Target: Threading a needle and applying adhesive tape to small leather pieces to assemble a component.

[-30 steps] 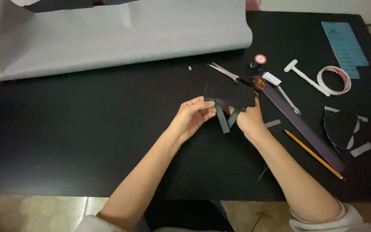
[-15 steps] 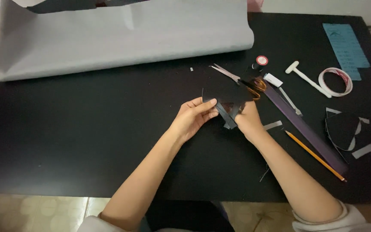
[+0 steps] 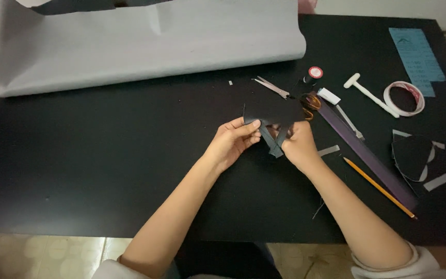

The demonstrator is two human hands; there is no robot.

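Head view: I see my left hand [image 3: 232,143] and right hand [image 3: 298,144] both pinching one black paper shape [image 3: 272,111], with scissors [image 3: 285,94] just behind it on the black table [image 3: 78,155].

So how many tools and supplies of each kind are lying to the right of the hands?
Orange-handled metal scissors: 1
Yellow wooden pencil: 1
White tape roll: 1
Long dark purple ruler: 1
White T-shaped plastic tool: 1
Light blue paper sheet: 1
Total: 6
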